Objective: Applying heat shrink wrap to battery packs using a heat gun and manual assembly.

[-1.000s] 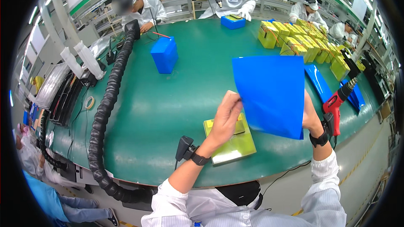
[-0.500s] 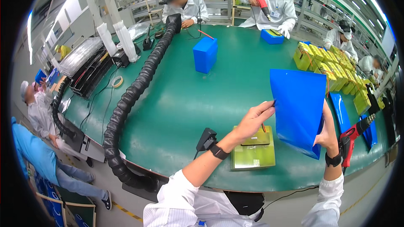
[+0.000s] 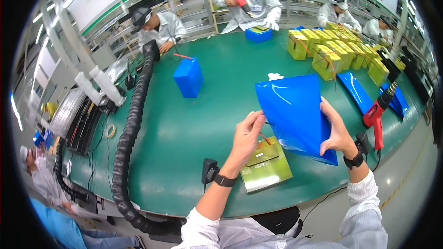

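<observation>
My right hand (image 3: 339,131) grips a large blue plastic sleeve (image 3: 295,110) by its right side, with the thumb at the opening's edge. The sleeve is held tilted above the table. At its left edge my left hand (image 3: 248,138) is pinched closed. A red wire (image 3: 264,139) runs up from a yellow-green battery pack (image 3: 265,168) toward those fingers, and a dark wire end shows at the fingertips. The pack lies on the table below both hands, partly covered by the left hand and the sleeve.
A red heat gun (image 3: 378,115) stands at the right near flat blue sleeves (image 3: 355,93). Yellow-green packs (image 3: 330,60) fill the far right. A blue-wrapped pack (image 3: 188,77) stands left of centre. A black ribbed hose (image 3: 134,124) crosses the left. Co-workers (image 3: 249,2) work at the far edge.
My view has turned right, so the scene sits further left. The sleeve is more tilted, with its lower end swung right. Both hands keep their grip.
</observation>
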A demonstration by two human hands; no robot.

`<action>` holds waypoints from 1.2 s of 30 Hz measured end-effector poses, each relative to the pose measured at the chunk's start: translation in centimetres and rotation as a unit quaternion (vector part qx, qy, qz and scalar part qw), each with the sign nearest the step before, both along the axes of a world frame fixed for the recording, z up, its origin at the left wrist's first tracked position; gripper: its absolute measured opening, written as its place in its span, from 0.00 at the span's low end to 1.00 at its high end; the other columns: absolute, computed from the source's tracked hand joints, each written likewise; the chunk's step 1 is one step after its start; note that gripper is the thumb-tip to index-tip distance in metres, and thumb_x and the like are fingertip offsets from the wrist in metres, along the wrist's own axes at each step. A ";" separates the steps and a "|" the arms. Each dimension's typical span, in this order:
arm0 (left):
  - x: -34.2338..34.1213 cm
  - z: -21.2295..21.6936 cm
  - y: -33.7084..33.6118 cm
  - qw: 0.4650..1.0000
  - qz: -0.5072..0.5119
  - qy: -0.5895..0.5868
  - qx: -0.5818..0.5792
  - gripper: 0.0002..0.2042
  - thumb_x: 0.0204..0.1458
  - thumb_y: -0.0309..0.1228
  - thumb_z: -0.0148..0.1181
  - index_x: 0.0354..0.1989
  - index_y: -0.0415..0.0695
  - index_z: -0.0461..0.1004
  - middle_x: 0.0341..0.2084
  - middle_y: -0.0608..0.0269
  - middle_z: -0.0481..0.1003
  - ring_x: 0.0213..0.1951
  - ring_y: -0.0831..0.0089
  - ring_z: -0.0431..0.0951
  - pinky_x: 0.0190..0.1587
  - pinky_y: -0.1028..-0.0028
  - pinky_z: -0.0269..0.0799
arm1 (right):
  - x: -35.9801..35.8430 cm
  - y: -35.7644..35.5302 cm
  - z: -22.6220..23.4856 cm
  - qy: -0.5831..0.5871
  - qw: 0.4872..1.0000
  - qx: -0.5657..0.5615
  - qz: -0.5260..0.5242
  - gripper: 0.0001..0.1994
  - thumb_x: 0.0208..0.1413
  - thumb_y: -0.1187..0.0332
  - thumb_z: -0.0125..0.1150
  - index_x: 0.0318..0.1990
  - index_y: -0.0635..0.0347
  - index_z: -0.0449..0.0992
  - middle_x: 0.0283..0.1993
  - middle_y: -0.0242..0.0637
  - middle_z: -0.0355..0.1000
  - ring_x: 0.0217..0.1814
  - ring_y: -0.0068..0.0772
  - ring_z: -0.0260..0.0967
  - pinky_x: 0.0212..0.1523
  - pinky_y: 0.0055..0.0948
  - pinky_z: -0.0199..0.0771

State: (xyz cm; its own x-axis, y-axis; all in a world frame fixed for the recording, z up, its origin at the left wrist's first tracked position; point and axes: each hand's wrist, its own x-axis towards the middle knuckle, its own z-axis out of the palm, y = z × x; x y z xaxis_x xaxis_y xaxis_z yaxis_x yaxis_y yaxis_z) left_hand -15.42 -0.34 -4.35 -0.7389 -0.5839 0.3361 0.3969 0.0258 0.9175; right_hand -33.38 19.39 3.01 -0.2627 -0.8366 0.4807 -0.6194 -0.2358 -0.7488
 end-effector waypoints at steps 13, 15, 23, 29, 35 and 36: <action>-2.1 -0.1 -0.1 0.995 0.051 -0.080 -0.033 0.14 0.65 0.36 0.59 0.51 0.39 0.79 0.36 0.74 0.76 0.34 0.84 0.69 0.39 0.79 0.66 | -1.1 4.0 0.1 0.063 0.998 0.023 -0.014 0.47 0.23 0.34 0.81 0.46 0.62 0.70 0.45 0.40 0.66 0.51 0.43 0.65 0.66 0.45 0.60; -1.0 0.1 -0.4 0.977 0.125 -0.106 -0.138 0.12 0.66 0.33 0.57 0.42 0.34 0.79 0.34 0.68 0.73 0.38 0.77 0.70 0.44 0.73 0.68 | -0.9 2.4 -2.2 0.127 0.992 -0.009 -0.007 0.50 0.25 0.36 0.81 0.51 0.66 0.69 0.49 0.47 0.66 0.52 0.48 0.65 0.55 0.42 0.68; -0.2 -0.2 -0.5 0.981 0.084 -0.098 -0.145 0.18 0.65 0.33 0.57 0.54 0.29 0.69 0.38 0.61 0.74 0.36 0.74 0.71 0.39 0.72 0.70 | 0.2 2.4 -1.4 0.014 0.997 0.058 0.039 0.49 0.40 0.32 0.72 0.55 0.70 0.66 0.51 0.50 0.60 0.55 0.50 0.63 0.55 0.44 0.67; -0.7 0.6 -0.4 0.938 0.158 -0.069 -0.300 0.11 0.67 0.27 0.52 0.48 0.30 0.73 0.30 0.68 0.70 0.28 0.78 0.65 0.31 0.76 0.64 | 0.8 2.2 -1.8 0.036 0.999 0.033 0.000 0.45 0.62 0.32 0.46 0.56 0.78 0.65 0.51 0.54 0.59 0.53 0.54 0.64 0.53 0.47 0.68; 0.1 1.9 1.1 0.992 0.071 -0.071 -0.075 0.13 0.67 0.27 0.50 0.52 0.28 0.70 0.32 0.63 0.72 0.32 0.77 0.69 0.35 0.77 0.66 | 1.0 1.0 -3.6 0.106 0.991 0.029 -0.072 0.42 0.67 0.35 0.38 0.54 0.79 0.65 0.51 0.57 0.58 0.52 0.58 0.64 0.52 0.48 0.69; 0.3 1.7 0.8 0.992 0.069 -0.070 -0.080 0.13 0.67 0.27 0.50 0.52 0.28 0.70 0.32 0.63 0.72 0.32 0.77 0.69 0.35 0.77 0.66 | 1.2 1.3 -2.8 0.107 0.991 0.025 -0.075 0.42 0.67 0.35 0.38 0.54 0.79 0.65 0.51 0.57 0.58 0.52 0.58 0.64 0.52 0.48 0.69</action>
State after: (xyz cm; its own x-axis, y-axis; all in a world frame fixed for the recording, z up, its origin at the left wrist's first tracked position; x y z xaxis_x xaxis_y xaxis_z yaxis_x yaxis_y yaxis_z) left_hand -15.12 0.46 -2.61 -0.7014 -0.6303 0.3328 0.2490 0.2209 0.9430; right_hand -32.21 20.68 0.22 -0.2823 -0.8199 0.4980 -0.7901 -0.0957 -0.6054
